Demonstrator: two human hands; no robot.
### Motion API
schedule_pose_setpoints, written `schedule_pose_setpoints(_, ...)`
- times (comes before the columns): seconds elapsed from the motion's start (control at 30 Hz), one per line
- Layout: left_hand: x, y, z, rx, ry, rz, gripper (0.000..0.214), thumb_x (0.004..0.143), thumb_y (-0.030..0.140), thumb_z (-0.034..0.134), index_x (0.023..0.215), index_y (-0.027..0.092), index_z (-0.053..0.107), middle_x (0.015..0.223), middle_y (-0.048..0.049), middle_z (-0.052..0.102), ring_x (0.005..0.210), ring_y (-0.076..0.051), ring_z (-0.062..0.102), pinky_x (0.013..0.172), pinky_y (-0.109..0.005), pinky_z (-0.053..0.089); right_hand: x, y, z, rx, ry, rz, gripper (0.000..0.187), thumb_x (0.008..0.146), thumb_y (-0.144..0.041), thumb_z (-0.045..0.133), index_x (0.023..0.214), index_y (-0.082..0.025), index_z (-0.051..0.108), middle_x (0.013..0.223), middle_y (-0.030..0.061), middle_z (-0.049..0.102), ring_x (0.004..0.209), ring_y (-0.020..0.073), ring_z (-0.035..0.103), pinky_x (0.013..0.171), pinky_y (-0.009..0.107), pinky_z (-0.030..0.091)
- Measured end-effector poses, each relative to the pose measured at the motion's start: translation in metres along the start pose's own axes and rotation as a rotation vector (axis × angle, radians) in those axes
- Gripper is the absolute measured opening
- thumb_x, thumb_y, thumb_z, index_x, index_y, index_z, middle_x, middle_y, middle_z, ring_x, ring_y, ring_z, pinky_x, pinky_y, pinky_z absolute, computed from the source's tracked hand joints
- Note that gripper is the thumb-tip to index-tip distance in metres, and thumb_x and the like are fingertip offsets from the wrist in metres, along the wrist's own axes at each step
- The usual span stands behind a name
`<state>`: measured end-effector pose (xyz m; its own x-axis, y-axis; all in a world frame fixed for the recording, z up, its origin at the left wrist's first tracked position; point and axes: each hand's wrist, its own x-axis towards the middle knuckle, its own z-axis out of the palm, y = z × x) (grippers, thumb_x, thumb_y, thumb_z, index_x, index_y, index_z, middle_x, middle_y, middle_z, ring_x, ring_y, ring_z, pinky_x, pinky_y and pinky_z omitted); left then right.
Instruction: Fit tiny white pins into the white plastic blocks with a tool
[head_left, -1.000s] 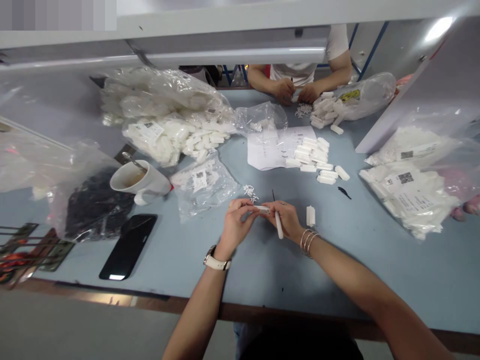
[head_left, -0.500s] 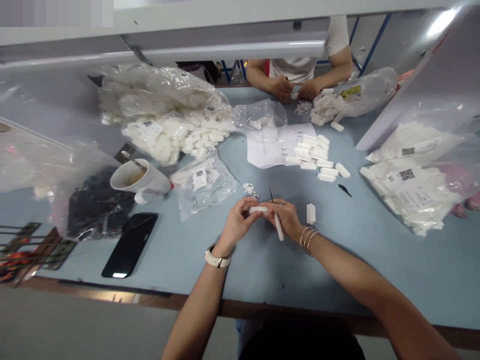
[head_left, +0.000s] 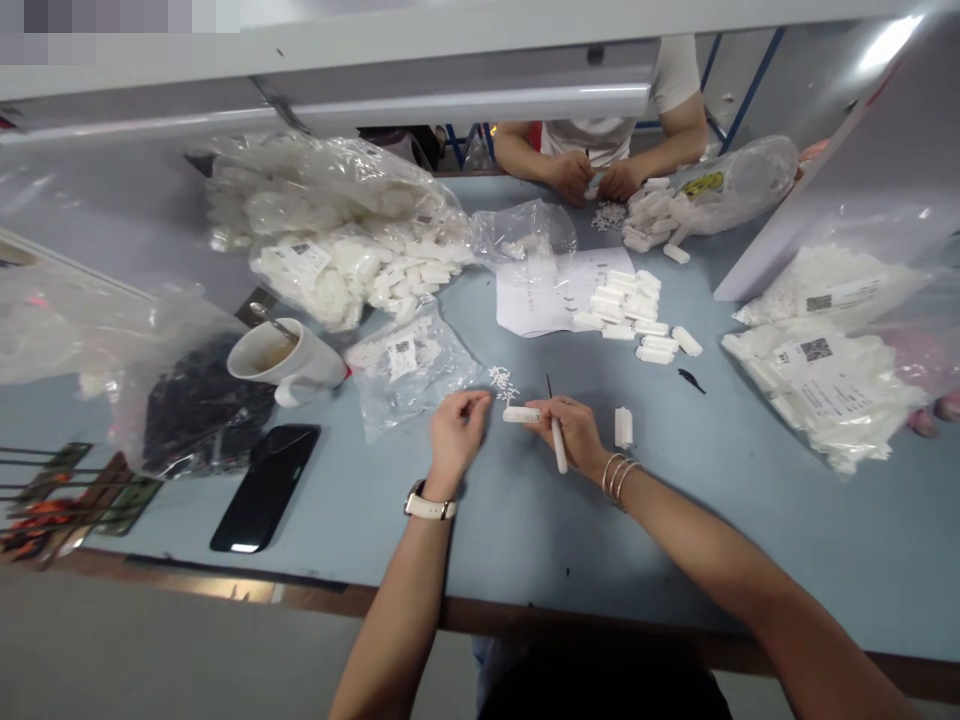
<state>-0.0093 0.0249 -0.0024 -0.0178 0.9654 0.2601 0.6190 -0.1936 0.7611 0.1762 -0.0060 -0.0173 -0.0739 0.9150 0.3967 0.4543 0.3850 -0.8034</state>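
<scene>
My right hand [head_left: 574, 432] grips a small oblong white plastic piece [head_left: 520, 414] between its fingertips. The same hand also holds a slim tool [head_left: 559, 448] with a white handle and a thin dark tip pointing away from me. To the left, apart from the plastic piece, my left hand [head_left: 457, 432] has thumb and forefinger pressed together; whatever they may pinch is too small to make out. Just beyond those fingertips lies a loose heap of tiny white parts [head_left: 501, 380]. Another oblong white piece [head_left: 623, 427] rests to the right of my right hand.
Several white pieces [head_left: 622, 300] are piled beside a paper sheet [head_left: 525, 308]. Clear bags [head_left: 409, 360] of white parts stand left and right [head_left: 825, 390]. A mug [head_left: 292, 360] with a spoon and a phone [head_left: 266, 488] are at left. Across the table, another person's hands [head_left: 574, 177] work.
My left hand has let go of the white plastic piece and moved left, beside the heap of tiny parts. My right hand keeps the piece and the tool, nearly unmoved.
</scene>
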Motion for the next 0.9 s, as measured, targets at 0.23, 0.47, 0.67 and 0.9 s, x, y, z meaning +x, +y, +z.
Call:
schedule_pose_setpoints(0.23,0.005,-0.005,0.015,0.346,-0.081,0.185,0.016,0.084,0.025,0.055,0.080,0.017,0.069,0.084,-0.0080,0.070,0.085,-0.024,0.059,0.084,-0.037,0.045,0.000,0.001,0.000,-0.022,-0.012,0.004,0.005,0.081,-0.019,0.063,0.077,-0.021,0.063,0.084,0.0047,0.072,0.082,0.0198,0.069,0.071,0.028,0.053)
schedule_pose_setpoints(0.47,0.009,0.000,0.016,0.392,-0.088,0.114,0.015,0.081,0.024,0.056,0.071,0.017,0.065,0.074,-0.0069,0.067,0.076,-0.022,0.059,0.079,-0.036,0.044,0.000,0.002,0.000,-0.021,-0.013,-0.004,0.008,0.079,-0.021,0.066,0.073,-0.021,0.061,0.086,0.0055,0.074,0.077,0.0192,0.068,0.070,0.029,0.053)
schedule_pose_setpoints(0.67,0.004,0.000,0.007,0.367,-0.085,0.073,0.012,0.075,0.018,0.053,0.067,0.017,0.062,0.068,-0.0057,0.063,0.071,-0.020,0.056,0.073,-0.034,0.044,0.001,0.002,-0.001,-0.045,-0.026,0.003,0.008,0.078,-0.023,0.067,0.074,-0.021,0.061,0.085,0.0044,0.074,0.073,0.0187,0.067,0.068,0.028,0.051)
schedule_pose_setpoints(0.9,-0.004,0.011,-0.003,-0.045,-0.136,0.127,0.014,0.080,0.029,0.056,0.075,0.019,0.065,0.071,-0.0028,0.064,0.067,-0.015,0.055,0.067,-0.028,0.046,0.002,0.002,0.000,-0.018,-0.025,0.042,0.018,0.077,-0.023,0.067,0.064,-0.021,0.054,0.090,0.0043,0.074,0.076,0.0179,0.068,0.070,0.028,0.051)
